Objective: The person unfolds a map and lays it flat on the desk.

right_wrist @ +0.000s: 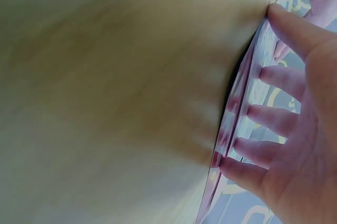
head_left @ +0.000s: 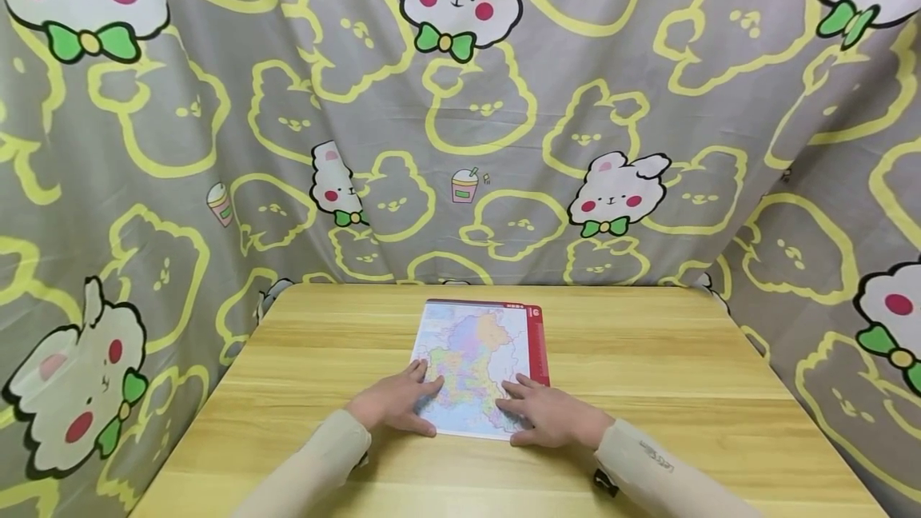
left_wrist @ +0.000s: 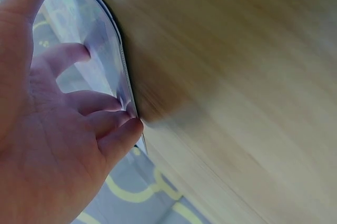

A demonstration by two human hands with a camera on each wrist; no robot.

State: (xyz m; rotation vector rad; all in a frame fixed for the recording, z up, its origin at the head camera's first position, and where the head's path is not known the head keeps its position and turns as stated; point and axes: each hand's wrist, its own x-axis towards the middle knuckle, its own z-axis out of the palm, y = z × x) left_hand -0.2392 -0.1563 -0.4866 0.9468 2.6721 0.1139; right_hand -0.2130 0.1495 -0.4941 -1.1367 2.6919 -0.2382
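Observation:
A thin, flat map board (head_left: 468,358) lies on the wooden table, printed in pastel regions with a red band down its right side and a dark strip along its far edge. Its surface looks glossy in both wrist views. My left hand (head_left: 399,400) rests on its left part, fingers spread and thumb near the lower left corner. On the lower right part rests my right hand (head_left: 554,412), also with spread fingers, its thumb by the near edge. The fingertips (right_wrist: 256,110) of the right hand touch the board from above. Neither hand grips it.
The light wooden table (head_left: 647,342) extends around the board on all sides. Behind it and at both sides hangs a grey curtain (head_left: 504,126) printed with cartoon animals, close to the table's far edge.

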